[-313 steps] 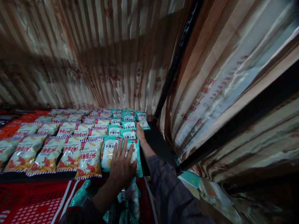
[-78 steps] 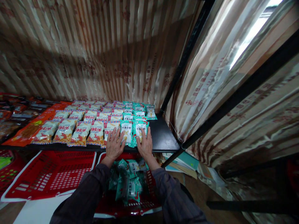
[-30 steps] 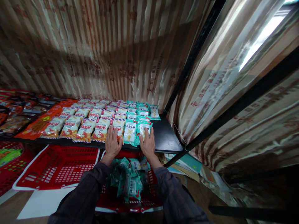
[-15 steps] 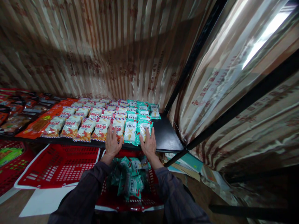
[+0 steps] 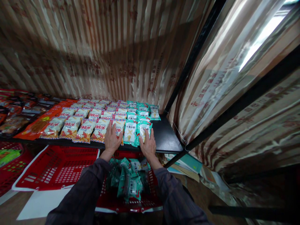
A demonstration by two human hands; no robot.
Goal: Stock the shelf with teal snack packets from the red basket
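Note:
My right hand [image 5: 148, 145] lies with fingers spread on a teal and white snack packet [image 5: 143, 127] at the front of the black shelf [image 5: 167, 134]. To its left is another teal snack packet [image 5: 130, 132] in the front row. My left hand [image 5: 112, 139] rests, fingers apart, over the end white and orange snack packet [image 5: 119, 126] and covers part of it. Behind, more teal packets [image 5: 142, 110] lie in rows. Below my hands, a red basket [image 5: 150, 204] holds several loose teal packets [image 5: 131, 184].
Orange snack bags [image 5: 35, 126] and dark packets [image 5: 16, 123] fill the shelf's left side. A second red basket [image 5: 63, 150] with a white rim sits below on the left. A black post [image 5: 211, 132] slants past the shelf's right end, near papers [image 5: 187, 164] on the floor.
My hands stay at nearly the same spots over the front packets. The whole view has shifted very slightly; the packets keep their places.

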